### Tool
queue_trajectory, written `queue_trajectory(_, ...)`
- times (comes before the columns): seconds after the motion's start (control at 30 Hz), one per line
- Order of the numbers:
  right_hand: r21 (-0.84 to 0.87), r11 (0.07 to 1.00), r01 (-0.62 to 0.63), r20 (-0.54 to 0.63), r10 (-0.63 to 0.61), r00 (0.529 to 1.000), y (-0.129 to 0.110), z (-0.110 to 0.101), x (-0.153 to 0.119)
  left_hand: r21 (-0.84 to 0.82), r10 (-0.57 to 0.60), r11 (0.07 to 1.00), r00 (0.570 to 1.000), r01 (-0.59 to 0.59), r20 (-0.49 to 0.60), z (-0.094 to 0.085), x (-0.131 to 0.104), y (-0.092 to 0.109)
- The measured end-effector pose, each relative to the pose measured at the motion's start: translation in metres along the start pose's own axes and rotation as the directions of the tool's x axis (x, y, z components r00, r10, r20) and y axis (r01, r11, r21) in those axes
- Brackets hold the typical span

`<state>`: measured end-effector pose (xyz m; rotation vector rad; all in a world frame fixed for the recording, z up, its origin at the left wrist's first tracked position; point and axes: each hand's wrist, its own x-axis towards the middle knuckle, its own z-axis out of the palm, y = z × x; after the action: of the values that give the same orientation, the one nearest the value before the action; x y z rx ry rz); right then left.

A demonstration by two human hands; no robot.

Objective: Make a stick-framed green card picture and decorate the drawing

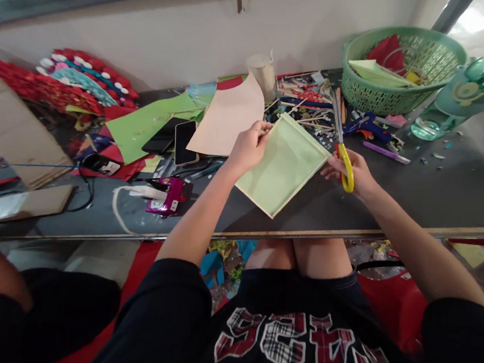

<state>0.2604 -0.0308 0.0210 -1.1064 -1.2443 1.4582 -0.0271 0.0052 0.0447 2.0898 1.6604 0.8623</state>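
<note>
Lying between both hands (249, 147) (350, 168): green sheet (282, 165)

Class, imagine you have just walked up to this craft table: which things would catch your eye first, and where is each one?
First, the pale green paper sheet at the centre, pinched at its top edge by the left hand. Just right of it, the right hand holds yellow-handled scissors, blades pointing away over the dark table. At the back right stands a green plastic basket of paper scraps.
</note>
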Motion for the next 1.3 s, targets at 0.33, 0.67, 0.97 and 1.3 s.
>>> queue_trajectory(0.33, 0.004, 0.994, 0.113, -0.053, -0.113, 0.992, -0.01, 0.015, 0.001, -0.535, -0.014, 0.816, 0.934, 0.217, 0.357, -0.019, 0.013, -0.006)
queue_trajectory(0.67, -0.492, 0.869, -0.052, 0.181, 0.161, 0.97, -0.051, -0.035, -0.019, -0.631, 0.096, 0.774, 0.976, 0.051, 0.197, -0.036, 0.034, -0.023)
queue_trajectory(0.97, -0.733, 0.677, 0.066, 0.272, 0.203, 0.941, -0.065, -0.028, -0.028, -0.693, 0.166, 0.719, 0.955, 0.052, 0.245, -0.033, 0.053, -0.034)
queue_trajectory(1.3, -0.714, 0.698, 0.053, 0.253, 0.188, 0.949, -0.061, -0.026, -0.015, -0.66, 0.179, 0.751, 0.95, 0.036, 0.256, -0.039, 0.063, -0.028)
